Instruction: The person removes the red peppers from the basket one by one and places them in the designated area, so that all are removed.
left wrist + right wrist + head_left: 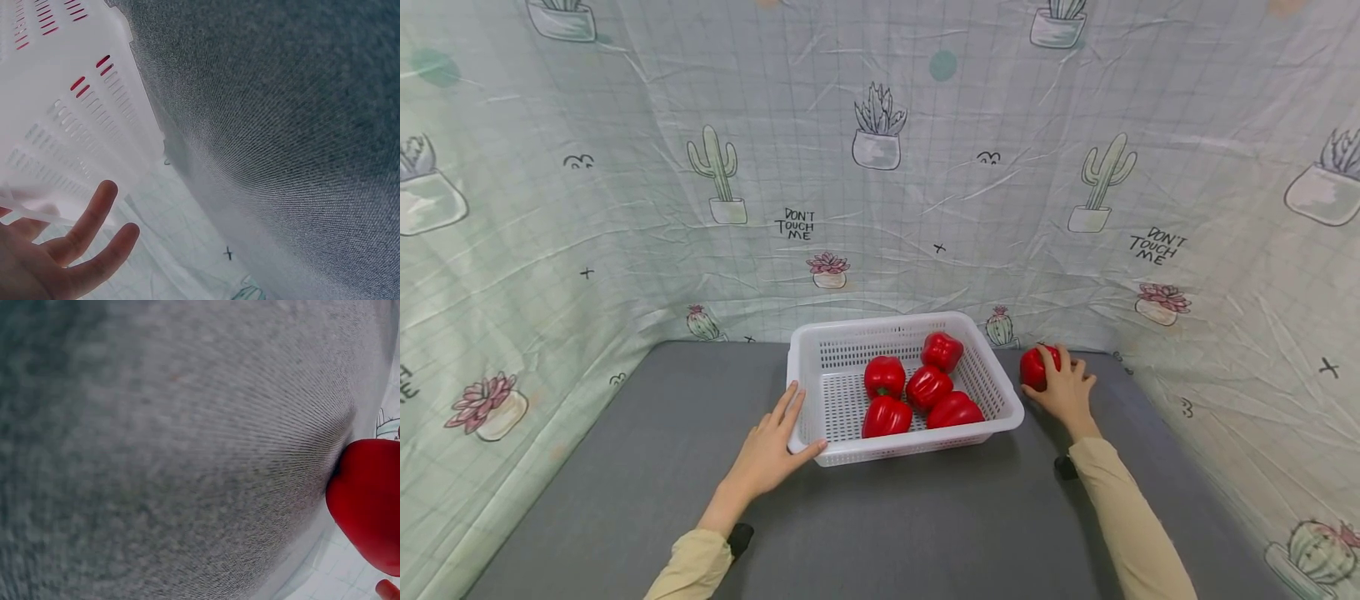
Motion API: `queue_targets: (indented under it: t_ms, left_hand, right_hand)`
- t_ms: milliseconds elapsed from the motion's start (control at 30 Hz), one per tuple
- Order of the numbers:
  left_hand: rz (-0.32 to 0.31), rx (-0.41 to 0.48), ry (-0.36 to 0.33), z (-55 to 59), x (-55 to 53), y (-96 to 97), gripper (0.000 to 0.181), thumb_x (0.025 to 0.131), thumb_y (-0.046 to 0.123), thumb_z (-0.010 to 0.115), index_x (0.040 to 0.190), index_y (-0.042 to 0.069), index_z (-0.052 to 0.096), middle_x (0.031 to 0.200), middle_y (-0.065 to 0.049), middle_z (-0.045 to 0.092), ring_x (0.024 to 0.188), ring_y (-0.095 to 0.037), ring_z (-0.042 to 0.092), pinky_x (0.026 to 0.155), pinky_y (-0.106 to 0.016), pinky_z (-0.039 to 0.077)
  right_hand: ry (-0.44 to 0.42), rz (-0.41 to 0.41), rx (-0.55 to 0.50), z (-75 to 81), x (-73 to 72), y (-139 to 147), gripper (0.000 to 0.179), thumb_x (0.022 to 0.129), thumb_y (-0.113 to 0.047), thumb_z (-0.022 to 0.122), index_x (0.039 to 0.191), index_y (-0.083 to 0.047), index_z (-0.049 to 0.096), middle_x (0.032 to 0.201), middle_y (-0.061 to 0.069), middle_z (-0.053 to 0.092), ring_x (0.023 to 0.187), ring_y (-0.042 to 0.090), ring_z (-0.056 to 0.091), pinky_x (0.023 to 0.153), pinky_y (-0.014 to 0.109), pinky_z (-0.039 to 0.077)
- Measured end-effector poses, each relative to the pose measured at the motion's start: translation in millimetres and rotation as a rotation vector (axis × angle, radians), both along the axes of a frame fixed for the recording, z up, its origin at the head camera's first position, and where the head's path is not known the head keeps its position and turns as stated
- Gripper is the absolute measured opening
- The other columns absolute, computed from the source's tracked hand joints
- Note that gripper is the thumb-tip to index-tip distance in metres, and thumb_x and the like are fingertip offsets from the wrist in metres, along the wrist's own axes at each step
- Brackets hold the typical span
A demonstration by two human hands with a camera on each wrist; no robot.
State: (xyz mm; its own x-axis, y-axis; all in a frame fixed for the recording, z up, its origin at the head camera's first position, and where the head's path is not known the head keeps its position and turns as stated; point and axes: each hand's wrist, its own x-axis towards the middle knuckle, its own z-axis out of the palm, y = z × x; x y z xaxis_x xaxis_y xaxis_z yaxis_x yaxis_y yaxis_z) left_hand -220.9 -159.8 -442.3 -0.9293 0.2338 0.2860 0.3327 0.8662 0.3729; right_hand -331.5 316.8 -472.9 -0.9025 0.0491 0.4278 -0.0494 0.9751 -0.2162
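A white plastic basket holds several red bell peppers. My left hand rests on its near left corner, fingers spread along the left rim and thumb on the front rim. Up close in the left wrist view, fingers of the left hand lie beside the slotted basket wall. To the right of the basket, my right hand grips another red bell pepper from above, at the table's far edge. That same pepper shows at the right edge of the right wrist view, low against the table.
The grey table reaches back to a hanging cloth printed with cactus pots. This cloth also closes in the left and right sides. A dark wrist strap piece sits under the right forearm.
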Motion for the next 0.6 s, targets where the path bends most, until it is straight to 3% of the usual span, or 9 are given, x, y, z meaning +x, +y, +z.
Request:
queue_targets:
  t_ms: [333, 600]
  left_hand:
    - [0.002, 0.005, 0.016, -1.1, -0.7, 0.1, 0.084, 0.077, 0.056, 0.056, 0.141, 0.011, 0.026, 0.149, -0.006, 0.02, 0.11, -0.036, 0.048, 0.086, -0.056, 0.037]
    - [0.007, 0.005, 0.006, -1.0, 0.0, 0.0, 0.084, 0.077, 0.056, 0.056, 0.142, 0.011, 0.025, 0.15, -0.005, 0.019, 0.111, -0.036, 0.048, 0.087, -0.057, 0.037]
  right_hand:
    - [0.054, 0.035, 0.021, 2.8, 5.0, -0.8, 0.08, 0.067, -0.03, 0.075, 0.133, -0.013, 0.033, 0.134, 0.027, 0.028, 0.106, 0.053, 0.031, 0.075, 0.066, 0.022]
    - [0.117, 0.079, 0.02, 15.7, 14.3, -10.5, 0.08, 0.066, -0.03, 0.075, 0.132, -0.014, 0.034, 0.135, 0.024, 0.029, 0.106, 0.051, 0.032, 0.076, 0.064, 0.022]
